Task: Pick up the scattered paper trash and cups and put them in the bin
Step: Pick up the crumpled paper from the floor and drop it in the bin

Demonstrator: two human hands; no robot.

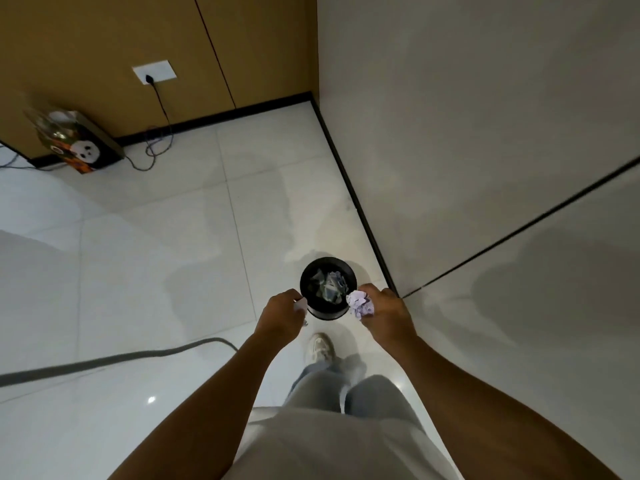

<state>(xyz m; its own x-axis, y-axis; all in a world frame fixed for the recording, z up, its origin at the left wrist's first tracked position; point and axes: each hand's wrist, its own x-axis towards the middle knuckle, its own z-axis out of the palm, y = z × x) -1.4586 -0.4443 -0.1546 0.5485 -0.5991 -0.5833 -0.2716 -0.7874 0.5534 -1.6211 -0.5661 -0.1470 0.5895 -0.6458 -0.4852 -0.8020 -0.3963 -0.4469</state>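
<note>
Bin [328, 289]: black outside and in, round; contents grey, pale blue and lilac scraps
Crumpled paper [361, 305] in right hand [384, 315]: pale lilac with white folds
Paper scrap [300, 305] in left hand [278, 318]: white, faint lilac tint
Floor [156, 244]: glossy white tiles, thin grey grout lines
Skirting [353, 188]: black
Back wall panels [104, 46]: ochre brown, split by a thin black line
Side wall [485, 116]: off-white, one black diagonal seam
Socket plate [154, 74]: white, with black plug and black cord
Box [78, 142] by the wall: black with orange trim and a white panda-like face
Hose [104, 361] on floor: grey
Shoe [320, 348]: white and beige
Trousers [346, 393]: pale grey-blue
</note>
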